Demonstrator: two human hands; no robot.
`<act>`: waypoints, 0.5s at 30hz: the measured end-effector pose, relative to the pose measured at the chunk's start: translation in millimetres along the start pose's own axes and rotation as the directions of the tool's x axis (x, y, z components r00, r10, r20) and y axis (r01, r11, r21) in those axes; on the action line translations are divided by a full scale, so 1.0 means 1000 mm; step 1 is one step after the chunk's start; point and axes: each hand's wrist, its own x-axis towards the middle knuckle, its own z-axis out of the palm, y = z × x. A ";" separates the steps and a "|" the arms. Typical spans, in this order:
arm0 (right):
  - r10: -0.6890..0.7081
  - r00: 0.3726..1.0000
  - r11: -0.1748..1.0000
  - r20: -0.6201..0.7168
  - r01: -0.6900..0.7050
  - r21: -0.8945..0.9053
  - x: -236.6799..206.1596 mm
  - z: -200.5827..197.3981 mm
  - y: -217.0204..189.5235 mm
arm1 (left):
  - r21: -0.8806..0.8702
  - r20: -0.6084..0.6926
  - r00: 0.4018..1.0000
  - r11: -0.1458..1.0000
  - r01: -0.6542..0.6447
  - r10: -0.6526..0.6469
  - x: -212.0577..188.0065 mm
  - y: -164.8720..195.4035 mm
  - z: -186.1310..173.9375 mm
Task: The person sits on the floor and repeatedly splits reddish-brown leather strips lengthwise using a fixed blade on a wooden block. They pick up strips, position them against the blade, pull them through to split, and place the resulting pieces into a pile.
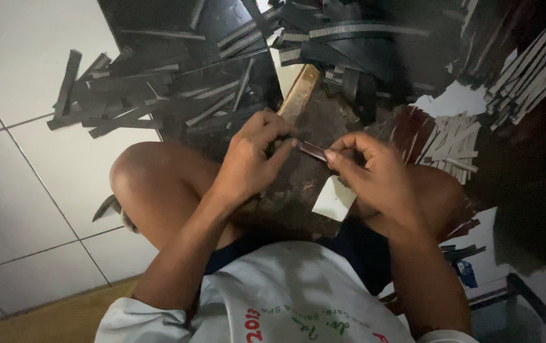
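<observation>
Two hands show, the left hand point(250, 159) and the right hand point(374, 171), with one short dark strip point(312, 150) between their fingertips. One pale square card point(334, 198) lies at lower centre. One worn board point(304, 184) sits at centre. One dark tool point(106, 206) lies at the left, beside the knee. Dark strips point(158, 95) in the upper left heap are too many and too overlapped to count, well over a dozen. Pale strips point(454, 143) at right centre number roughly a dozen; the exact count cannot be told. A further bundle point(533, 70) at upper right holds about eight long slats.
</observation>
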 end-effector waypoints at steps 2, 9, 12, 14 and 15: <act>0.030 1.000 0.997 -0.007 -0.031 -0.065 -0.001 0.002 -0.002 | -0.026 0.011 0.999 0.999 0.036 -0.036 0.001 0.000 0.000; -0.078 0.997 0.991 -0.011 0.077 -0.113 0.001 0.003 -0.007 | -0.035 0.005 0.996 0.996 0.085 -0.085 0.000 0.003 0.002; -0.020 1.000 0.986 -0.016 0.017 -0.168 0.002 0.003 -0.007 | 0.048 -0.061 0.996 0.997 -0.059 0.062 0.000 0.005 0.004; -0.046 0.999 0.982 -0.024 0.040 -0.183 0.003 0.004 -0.006 | 0.045 -0.034 0.999 0.999 0.029 -0.027 0.002 0.006 0.006; -0.051 0.998 0.981 -0.025 0.046 -0.186 0.002 0.004 -0.005 | 0.044 -0.020 0.997 0.996 0.074 -0.073 0.003 0.007 0.007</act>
